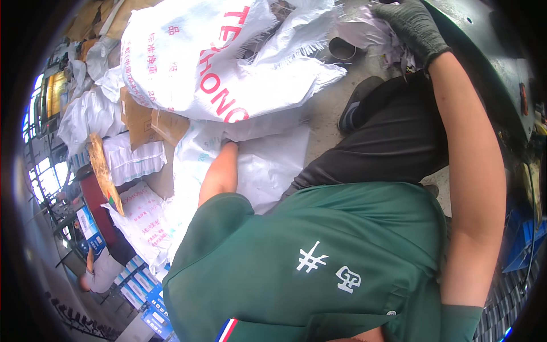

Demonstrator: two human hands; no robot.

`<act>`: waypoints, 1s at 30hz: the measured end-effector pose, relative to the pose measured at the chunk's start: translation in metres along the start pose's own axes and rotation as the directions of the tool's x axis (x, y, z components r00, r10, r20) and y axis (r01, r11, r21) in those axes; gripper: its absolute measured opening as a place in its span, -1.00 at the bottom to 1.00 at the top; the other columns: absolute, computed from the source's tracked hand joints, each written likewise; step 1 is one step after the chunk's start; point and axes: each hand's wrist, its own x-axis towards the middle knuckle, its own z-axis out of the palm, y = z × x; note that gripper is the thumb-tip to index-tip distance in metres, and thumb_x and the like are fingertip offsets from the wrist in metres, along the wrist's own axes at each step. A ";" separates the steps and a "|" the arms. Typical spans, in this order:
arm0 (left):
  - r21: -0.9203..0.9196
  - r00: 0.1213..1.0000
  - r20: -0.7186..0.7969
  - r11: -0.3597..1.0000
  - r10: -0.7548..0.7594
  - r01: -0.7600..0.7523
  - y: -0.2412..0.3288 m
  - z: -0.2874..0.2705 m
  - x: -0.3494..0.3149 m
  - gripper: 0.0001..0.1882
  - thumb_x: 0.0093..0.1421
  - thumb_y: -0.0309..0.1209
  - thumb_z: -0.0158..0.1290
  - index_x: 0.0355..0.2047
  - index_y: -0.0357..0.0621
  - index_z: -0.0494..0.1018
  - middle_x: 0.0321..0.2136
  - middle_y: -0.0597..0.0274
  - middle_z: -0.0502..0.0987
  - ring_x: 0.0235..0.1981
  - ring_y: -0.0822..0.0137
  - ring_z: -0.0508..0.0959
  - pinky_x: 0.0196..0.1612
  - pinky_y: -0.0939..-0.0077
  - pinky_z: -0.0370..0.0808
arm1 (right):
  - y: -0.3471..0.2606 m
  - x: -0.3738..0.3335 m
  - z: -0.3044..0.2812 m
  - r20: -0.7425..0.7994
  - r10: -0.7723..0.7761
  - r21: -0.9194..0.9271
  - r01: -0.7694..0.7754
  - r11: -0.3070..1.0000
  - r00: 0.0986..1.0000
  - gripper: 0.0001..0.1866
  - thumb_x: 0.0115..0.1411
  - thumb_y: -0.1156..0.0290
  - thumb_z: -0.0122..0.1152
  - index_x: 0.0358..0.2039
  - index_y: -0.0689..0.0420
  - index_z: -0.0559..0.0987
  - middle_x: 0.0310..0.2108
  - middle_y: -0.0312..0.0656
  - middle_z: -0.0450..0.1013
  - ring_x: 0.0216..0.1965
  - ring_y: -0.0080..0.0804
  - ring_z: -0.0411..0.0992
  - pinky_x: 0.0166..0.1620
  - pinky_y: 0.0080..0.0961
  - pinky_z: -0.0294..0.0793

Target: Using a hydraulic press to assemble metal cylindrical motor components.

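Note:
A large white woven sack (pixel 188 62) with red printing and frayed, torn edges spreads across the upper middle. My left hand (pixel 229 142) reaches in under its lower edge; only a dark bit at the wrist shows, and the fingers are hidden. At the upper right my right hand (pixel 413 25), in a dark grey knitted glove, is closed on a crumpled whitish wad (pixel 367 28) of thin sheet with darker scraps hanging below. The fingertips lie close to the top edge of the view.
Brown cardboard (pixel 139 119), a wrapped white bundle (pixel 135 159) and another printed sack (pixel 145 219) lie to the left. A dark metal machine edge (pixel 484 62) curves along the right. My shoe (pixel 359 102) stands on the concrete floor. Another person (pixel 102 273) is at lower left, near blue-and-white boxes (pixel 137 282).

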 end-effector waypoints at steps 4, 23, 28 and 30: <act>0.051 0.993 0.097 0.996 -0.073 0.068 -0.007 -0.042 0.069 -0.65 0.21 -0.31 0.01 -0.05 -0.13 0.60 -0.08 -0.14 0.64 -0.01 -0.07 0.61 0.11 0.11 0.50 | 0.007 0.009 0.002 -0.017 0.013 0.045 -0.012 0.999 1.000 -0.71 0.07 0.42 0.31 -0.21 0.32 0.64 -0.45 -0.20 0.54 -0.43 -0.51 0.45 -0.34 -0.49 0.47; 0.183 0.925 0.379 0.978 0.020 -0.096 0.052 -0.021 0.100 -0.64 0.25 -0.30 -0.02 -0.04 -0.16 0.60 -0.08 -0.10 0.65 -0.01 -0.05 0.61 0.12 0.14 0.51 | 0.004 0.012 0.005 0.135 0.026 0.158 -0.048 0.986 0.991 -0.68 0.05 0.37 0.33 -0.21 0.30 0.67 -0.39 -0.16 0.57 -0.34 -0.44 0.49 -0.21 -0.47 0.52; 0.190 0.907 0.418 0.972 0.047 -0.138 0.063 -0.021 0.104 -0.64 0.26 -0.29 -0.03 -0.04 -0.16 0.60 -0.08 -0.09 0.65 -0.01 -0.05 0.61 0.12 0.15 0.51 | 0.005 0.014 0.005 0.156 0.032 0.137 -0.054 0.989 0.987 -0.71 0.05 0.38 0.32 -0.23 0.27 0.67 -0.36 -0.16 0.57 -0.31 -0.42 0.50 -0.20 -0.46 0.54; 0.188 0.896 0.440 0.969 0.064 -0.161 0.063 -0.024 0.101 -0.64 0.27 -0.29 -0.03 -0.04 -0.17 0.60 -0.08 -0.08 0.65 -0.01 -0.05 0.61 0.12 0.15 0.51 | 0.005 0.011 0.000 0.178 0.045 0.195 -0.080 0.978 0.983 -0.71 0.05 0.38 0.32 -0.23 0.27 0.67 -0.36 -0.17 0.57 -0.32 -0.42 0.50 -0.20 -0.46 0.54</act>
